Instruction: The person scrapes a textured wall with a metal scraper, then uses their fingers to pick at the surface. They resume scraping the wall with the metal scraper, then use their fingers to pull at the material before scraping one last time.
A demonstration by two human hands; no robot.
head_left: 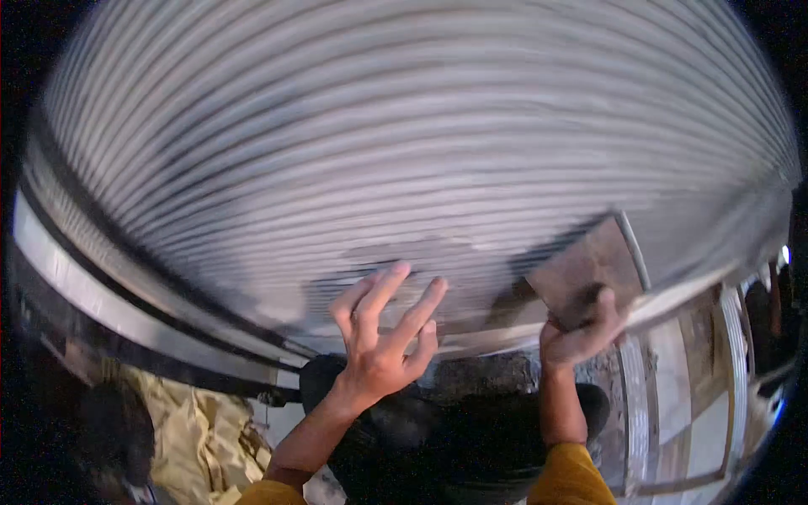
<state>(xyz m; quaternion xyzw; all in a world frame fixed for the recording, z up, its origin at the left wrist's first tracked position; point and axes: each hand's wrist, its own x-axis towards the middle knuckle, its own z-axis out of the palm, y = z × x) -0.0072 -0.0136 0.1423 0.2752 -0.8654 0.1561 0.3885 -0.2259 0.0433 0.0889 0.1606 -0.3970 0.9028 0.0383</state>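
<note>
A large, pale grey ribbed surface [404, 126] that looks like corrugated sheet fills most of the view. In front of its lower middle is my left hand [374, 349], palm turned partly away, its fingers spread and holding nothing. To the right, my right hand [581, 337] grips the lower corner of a flat brownish rectangular plate [589, 269], thumb laid over its face. A light, narrow strip runs along the plate's right edge. The plate is tilted and overlaps the ribs, with dark shadow at its left. A darker patch marks the ribs by my left fingertips.
A pale band and a black rim [101, 290] curve along the lower left. Below them lies crumpled gold-coloured cloth [198, 433], near a dark rounded shape [114, 429]. At the lower right stand metal frame bars [635, 412] with pale panels between them.
</note>
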